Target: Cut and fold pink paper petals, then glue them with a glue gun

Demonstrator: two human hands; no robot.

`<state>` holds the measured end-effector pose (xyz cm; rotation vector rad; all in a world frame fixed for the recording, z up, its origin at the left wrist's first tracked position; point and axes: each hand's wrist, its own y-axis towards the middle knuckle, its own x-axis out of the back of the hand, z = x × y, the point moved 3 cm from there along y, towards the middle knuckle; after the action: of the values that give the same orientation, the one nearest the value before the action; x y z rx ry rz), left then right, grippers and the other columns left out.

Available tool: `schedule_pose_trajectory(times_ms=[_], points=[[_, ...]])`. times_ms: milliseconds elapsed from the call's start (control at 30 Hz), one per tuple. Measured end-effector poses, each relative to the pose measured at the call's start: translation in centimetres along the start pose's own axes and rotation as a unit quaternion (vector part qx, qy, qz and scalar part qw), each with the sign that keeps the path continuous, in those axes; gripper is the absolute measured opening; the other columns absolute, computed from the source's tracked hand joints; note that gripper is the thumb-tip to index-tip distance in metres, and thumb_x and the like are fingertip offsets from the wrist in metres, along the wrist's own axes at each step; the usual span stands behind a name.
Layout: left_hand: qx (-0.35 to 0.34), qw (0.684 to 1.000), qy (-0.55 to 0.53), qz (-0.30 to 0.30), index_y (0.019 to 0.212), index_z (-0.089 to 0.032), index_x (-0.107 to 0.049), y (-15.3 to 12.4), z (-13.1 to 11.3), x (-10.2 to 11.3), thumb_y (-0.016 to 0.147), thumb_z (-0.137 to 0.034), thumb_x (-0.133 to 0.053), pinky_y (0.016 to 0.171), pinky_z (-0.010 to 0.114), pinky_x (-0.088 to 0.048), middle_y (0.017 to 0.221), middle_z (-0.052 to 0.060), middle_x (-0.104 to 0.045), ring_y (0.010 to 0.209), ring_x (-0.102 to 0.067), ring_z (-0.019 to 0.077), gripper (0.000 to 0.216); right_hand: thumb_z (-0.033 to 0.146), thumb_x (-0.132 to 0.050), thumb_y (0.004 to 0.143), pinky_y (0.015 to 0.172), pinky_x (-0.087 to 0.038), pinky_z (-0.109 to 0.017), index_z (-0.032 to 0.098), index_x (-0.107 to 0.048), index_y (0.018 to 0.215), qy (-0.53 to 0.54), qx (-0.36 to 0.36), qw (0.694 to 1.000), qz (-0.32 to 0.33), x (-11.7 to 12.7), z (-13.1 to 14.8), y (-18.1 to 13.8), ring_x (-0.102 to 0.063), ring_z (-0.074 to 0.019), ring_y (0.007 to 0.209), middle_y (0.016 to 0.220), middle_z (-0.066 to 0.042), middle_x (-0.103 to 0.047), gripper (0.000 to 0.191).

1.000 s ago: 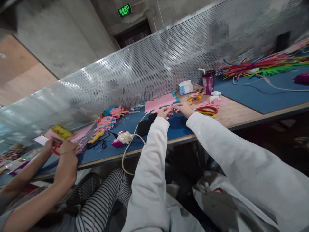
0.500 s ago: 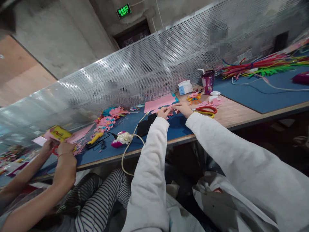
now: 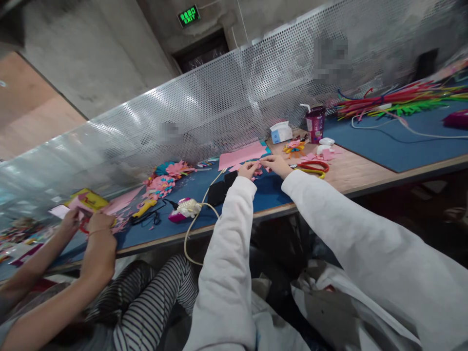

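Observation:
My left hand [image 3: 248,169] and my right hand [image 3: 278,165] meet over the blue mat [image 3: 270,197], fingertips pinched close together. Between them is a small piece of pink paper [image 3: 258,165], held from both sides; its exact shape is too small to make out. Behind my fingers lies a pink paper sheet [image 3: 239,155]. A pair of scissors [image 3: 313,167] with red and yellow handles rests right beside my right hand and cuff. To the left of my left hand sits a flat black object [image 3: 216,193].
On the right are a purple cup [image 3: 315,124], a tissue pack [image 3: 281,132] and a paper flower [image 3: 294,146]. A white cable [image 3: 187,239] droops over the table edge from a power strip [image 3: 185,209]. A co-worker's hands [image 3: 100,222] work at far left. A perforated metal screen [image 3: 212,100] stands behind.
My hands stay in nearly the same place, still pinching the pink paper. At far left, pink paper by the co-worker's hands has shifted slightly.

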<state>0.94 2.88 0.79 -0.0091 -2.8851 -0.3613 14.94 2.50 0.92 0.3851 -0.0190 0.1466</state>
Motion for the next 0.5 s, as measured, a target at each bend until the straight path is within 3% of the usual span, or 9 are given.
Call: schedule_pose_trajectory(times_ms=[200, 500], points=[[0.02, 1.0, 0.013, -0.012, 0.067, -0.014, -0.059, -0.1, 0.2, 0.2, 0.075, -0.031, -0.066, 0.053, 0.019, -0.045, 0.059, 0.001, -0.064, 0.052, -0.063, 0.0107, 0.02, 0.02, -0.058, 0.074, 0.05, -0.038, -0.021, 0.014, -0.07, 0.072, -0.072, 0.073, 0.995, 0.005, -0.2, 0.4, -0.2, -0.05, -0.01, 0.052, 0.059, 0.0, -0.06, 0.013], [0.05, 0.998, 0.032, -0.009, 0.06, -0.015, -0.06, -0.9, -0.7, -0.1, 0.078, -0.028, -0.062, 0.049, 0.02, -0.041, 0.051, 0.002, -0.063, 0.049, -0.059, 0.0108, 0.022, 0.018, -0.061, 0.074, 0.064, -0.044, -0.025, 0.013, -0.07, 0.074, -0.15, 0.1, 0.983, -0.019, -0.2, -0.1, 0.2, -0.054, -0.0133, 0.064, 0.074, -0.005, -0.066, 0.01]])
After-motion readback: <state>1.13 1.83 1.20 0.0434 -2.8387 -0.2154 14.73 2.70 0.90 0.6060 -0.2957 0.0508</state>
